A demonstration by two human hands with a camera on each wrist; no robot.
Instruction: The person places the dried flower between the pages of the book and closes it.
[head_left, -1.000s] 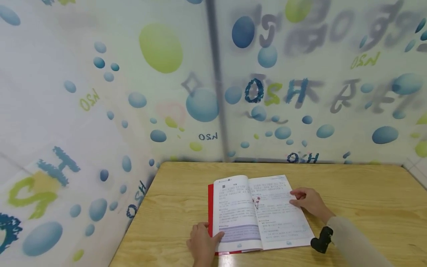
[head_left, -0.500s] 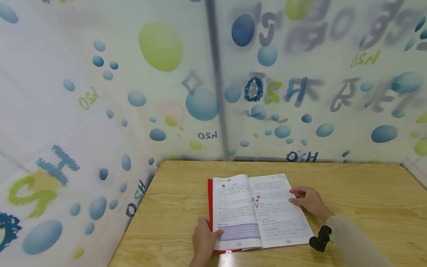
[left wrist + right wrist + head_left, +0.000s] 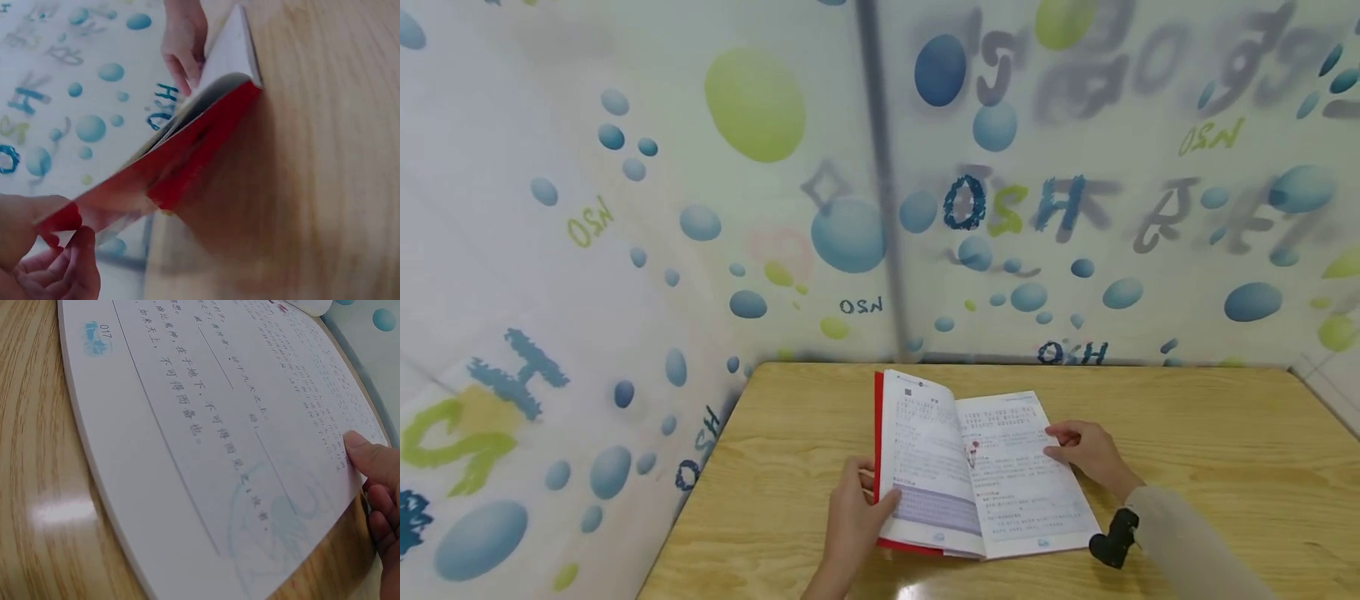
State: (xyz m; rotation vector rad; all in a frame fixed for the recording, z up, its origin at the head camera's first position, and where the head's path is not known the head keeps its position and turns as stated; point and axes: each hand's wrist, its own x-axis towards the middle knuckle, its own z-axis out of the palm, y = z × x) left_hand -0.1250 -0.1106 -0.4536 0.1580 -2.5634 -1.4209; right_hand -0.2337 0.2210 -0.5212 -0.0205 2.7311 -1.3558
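Observation:
An open book (image 3: pixel 1018 500) with printed pages and a red cover (image 3: pixel 212 140) lies on the wooden table. Its left half tilts up off the tabletop, while the right half stays low. My left hand (image 3: pixel 852 512) pinches the left edge, thumb over the pages and fingers behind the cover; the left wrist view shows the cover's outer side raised. At the right edge is my right hand (image 3: pixel 1092 454), its thumb on the page and its other fingers curled at the edge, as the right wrist view (image 3: pixel 187 456) shows beside the printed text.
The wooden table (image 3: pixel 1210 433) extends around the book and meets a patterned wall (image 3: pixel 820 108) at the back. Another patterned wall (image 3: pixel 550 292) stands along the left side. A black wrist device (image 3: pixel 1115 537) sits by the right sleeve (image 3: pixel 1187 542).
My left hand has raised the book's left half, with cover and pages now tilted up toward the right. The right hand stays at the right edge. The head view has shifted slightly.

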